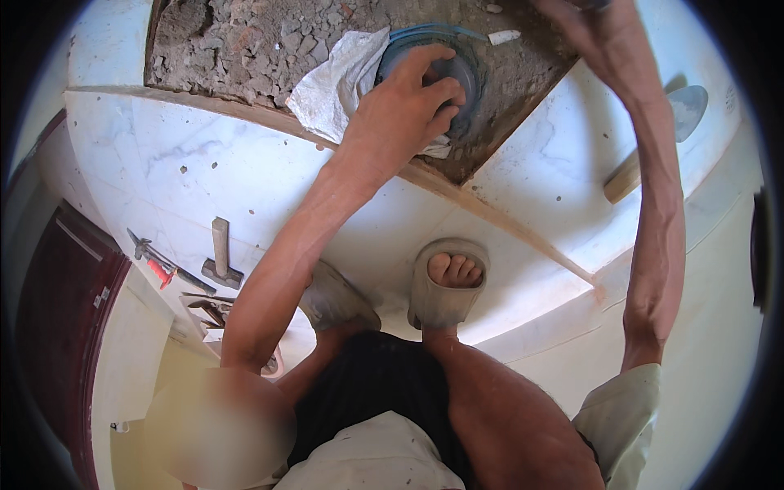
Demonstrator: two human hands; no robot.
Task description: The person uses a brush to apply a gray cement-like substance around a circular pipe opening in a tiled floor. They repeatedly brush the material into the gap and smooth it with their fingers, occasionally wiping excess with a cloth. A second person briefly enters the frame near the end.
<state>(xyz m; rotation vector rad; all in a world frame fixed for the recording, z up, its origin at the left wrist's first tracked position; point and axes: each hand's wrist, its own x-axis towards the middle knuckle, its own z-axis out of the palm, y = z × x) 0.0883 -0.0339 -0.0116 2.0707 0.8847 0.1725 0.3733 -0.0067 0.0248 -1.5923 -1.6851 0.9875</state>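
My left hand (408,102) reaches over a round grey-blue pipe opening or cap (469,77) set in the dug-out floor, its fingers spread and bent over the round face. A white woven plastic sack piece (331,94) lies crumpled at the round thing's left side, partly under my wrist. Blue strip-like material (437,30) curves along its far rim. My right hand (584,28) is at the top right edge, cut off and blurred. Something dark shows beside it, too little to name.
Broken rubble (237,41) fills the pit's left side. A white stub (504,37) lies on the soil. Right of the pit, a tool with a rounded grey blade (688,110) and wooden handle (623,180) passes behind my forearm. A hammer (221,249) and red-handled tool (159,269) lie left.
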